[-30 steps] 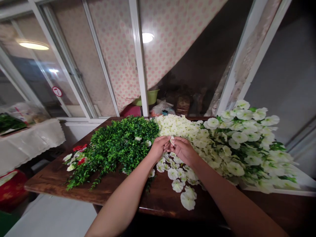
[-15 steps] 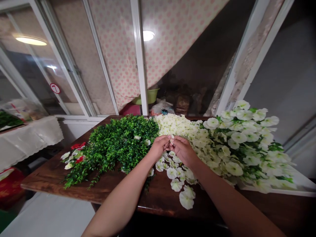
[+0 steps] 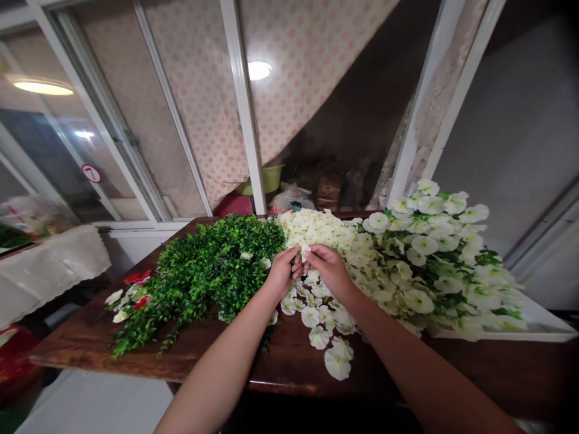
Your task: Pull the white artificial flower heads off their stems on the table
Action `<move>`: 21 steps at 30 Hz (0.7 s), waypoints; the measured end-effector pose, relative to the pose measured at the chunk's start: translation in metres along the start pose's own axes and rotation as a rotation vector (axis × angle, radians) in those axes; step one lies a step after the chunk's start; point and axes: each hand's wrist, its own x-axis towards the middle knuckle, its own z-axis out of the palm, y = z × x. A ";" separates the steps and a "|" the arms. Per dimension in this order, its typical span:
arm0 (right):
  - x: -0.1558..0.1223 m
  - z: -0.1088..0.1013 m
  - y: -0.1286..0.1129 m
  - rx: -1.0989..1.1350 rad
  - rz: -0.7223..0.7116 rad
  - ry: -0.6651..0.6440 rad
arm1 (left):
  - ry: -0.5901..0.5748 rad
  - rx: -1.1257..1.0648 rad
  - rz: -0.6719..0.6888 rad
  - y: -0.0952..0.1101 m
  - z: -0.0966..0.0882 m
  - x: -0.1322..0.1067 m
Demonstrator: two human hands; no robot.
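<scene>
My left hand and my right hand meet over the dark wooden table, with a small white artificial bloom pinched between their fingertips. Just left of my left hand lies a mound of artificial green foliage, with red flowers at its lower end. Beyond my fingers spreads a heap of small cream-white blooms. Loose white flowers trail beneath my right wrist, and a large bunch of white flowers with green leaves lies to the right.
Behind the table stand white window frames and a pink-dotted curtain. A green basin and bags sit beyond the glass. To the left stands a table with a white lace-edged cloth. A red bag lies low at left.
The whole scene has shifted slightly left in view as my head moved. My hands have drawn a little apart, and the small bloom now stands more upright between my fingertips.
</scene>
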 end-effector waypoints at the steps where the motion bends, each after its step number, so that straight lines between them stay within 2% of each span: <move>1: 0.001 -0.002 0.000 -0.084 -0.057 0.010 | -0.012 -0.007 -0.017 0.001 0.000 0.000; 5: 0.003 -0.010 -0.006 -0.435 -0.307 0.010 | -0.063 -0.020 -0.088 0.003 -0.001 -0.001; 8: 0.002 -0.012 -0.010 -0.625 -0.408 -0.036 | -0.071 -0.037 -0.159 0.004 -0.003 0.000; 16: -0.002 -0.019 0.002 -0.873 -0.508 -0.130 | -0.098 -0.221 -0.470 0.008 -0.008 0.001; 21: -0.004 -0.023 0.006 -0.925 -0.510 -0.169 | -0.112 -0.260 -0.589 0.012 -0.012 0.001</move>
